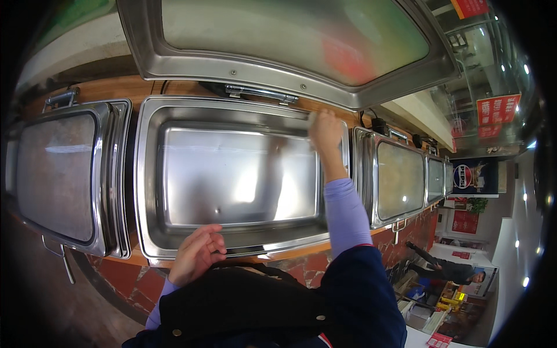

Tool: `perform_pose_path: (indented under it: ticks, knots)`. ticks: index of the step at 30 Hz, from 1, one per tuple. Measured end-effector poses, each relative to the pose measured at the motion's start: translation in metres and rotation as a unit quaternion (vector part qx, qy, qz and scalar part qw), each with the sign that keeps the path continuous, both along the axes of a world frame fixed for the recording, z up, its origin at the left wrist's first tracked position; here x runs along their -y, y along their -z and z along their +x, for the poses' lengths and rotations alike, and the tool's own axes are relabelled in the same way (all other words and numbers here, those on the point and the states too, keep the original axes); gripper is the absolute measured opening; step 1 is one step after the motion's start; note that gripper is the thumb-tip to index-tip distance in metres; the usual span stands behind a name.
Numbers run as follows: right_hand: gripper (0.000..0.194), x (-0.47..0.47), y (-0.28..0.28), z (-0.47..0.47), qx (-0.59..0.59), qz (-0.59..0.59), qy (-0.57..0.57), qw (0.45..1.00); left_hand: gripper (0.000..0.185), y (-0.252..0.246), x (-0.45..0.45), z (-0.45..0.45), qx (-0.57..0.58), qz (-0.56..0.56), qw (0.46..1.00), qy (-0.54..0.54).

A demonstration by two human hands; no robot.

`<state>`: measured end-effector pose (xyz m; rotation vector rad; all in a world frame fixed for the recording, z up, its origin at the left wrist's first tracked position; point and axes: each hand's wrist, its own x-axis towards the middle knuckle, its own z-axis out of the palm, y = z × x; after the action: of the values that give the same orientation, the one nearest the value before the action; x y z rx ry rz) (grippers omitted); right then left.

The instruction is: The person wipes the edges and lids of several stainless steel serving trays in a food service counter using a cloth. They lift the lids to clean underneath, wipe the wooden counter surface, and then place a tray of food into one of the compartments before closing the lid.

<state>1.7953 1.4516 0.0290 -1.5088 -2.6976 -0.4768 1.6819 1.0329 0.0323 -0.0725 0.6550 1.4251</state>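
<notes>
Before me is a steel chafing dish with a bare, shiny water pan (pixel 235 178). Its hinged lid (pixel 196 65), fitted with a fogged window, stands raised at the back. My right hand (pixel 327 130) reaches over the pan to its back right corner. The fingers are closed around a small pale piece that looks like a cloth (pixel 312 118), mostly hidden by the hand. Above the front rim, towards the left, my left hand (pixel 200 250) hovers with loosely bent fingers and holds nothing.
A closed chafing dish (pixel 61 174) stands close on the left. More closed chafing dishes (pixel 400 180) line the wooden counter (pixel 130 89) to the right. Red signs (pixel 498 111) hang beyond the glass at upper right. Another person (pixel 448 269) is far off to the right.
</notes>
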Motion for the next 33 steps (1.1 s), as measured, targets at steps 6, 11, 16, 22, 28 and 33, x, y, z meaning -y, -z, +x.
perform_pose_path:
  ticks: [6,11,16,22,28,33]
  knots:
    - [0.016,0.060,0.003,-0.077,-0.065,-0.036,-0.028,0.997,0.033,0.010,0.010,-0.007,0.018,0.021,0.999,0.022]
    - [0.019,0.108,0.004,-0.138,-0.091,-0.048,-0.073,0.992,0.033,0.013,0.022,-0.015,0.002,0.020,1.000,0.020]
    - [0.020,0.153,0.006,-0.199,-0.110,-0.067,-0.150,0.980,0.034,0.011,0.029,-0.020,-0.030,-0.001,0.999,0.046]
    - [0.019,0.191,-0.001,-0.245,-0.109,-0.061,-0.286,0.950,0.033,0.011,0.048,-0.018,-0.025,-0.009,1.000,-0.012]
    - [0.019,0.199,-0.004,-0.289,-0.082,-0.034,-0.416,0.905,0.032,0.024,0.077,-0.025,-0.001,0.036,0.996,-0.080]
    - [0.017,0.207,-0.008,-0.276,-0.115,-0.101,-0.438,0.886,0.025,0.022,0.133,-0.020,-0.105,-0.056,0.983,-0.136]
